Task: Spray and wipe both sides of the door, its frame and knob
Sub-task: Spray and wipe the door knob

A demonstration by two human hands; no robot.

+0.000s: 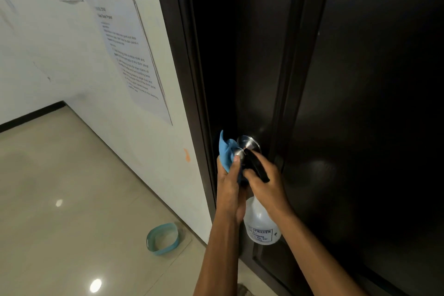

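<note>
A dark door [360, 103] fills the right side, set in a dark frame [175, 55]. Its round silver knob [248, 143] sits at mid-height. My left hand [229, 175] holds a blue cloth [225, 151] against the left side of the knob, thumb by the knob's front. My right hand [263, 182] grips the black head of a white spray bottle [260, 223], whose nozzle points at the knob from close range. The bottle's body hangs below my right wrist.
A white wall [72, 55] with taped paper sheets [129, 55] runs to the left of the frame. A teal basin [163, 239] stands on the glossy tiled floor [72, 199] near the wall's foot. An orange mark [187, 155] is on the wall.
</note>
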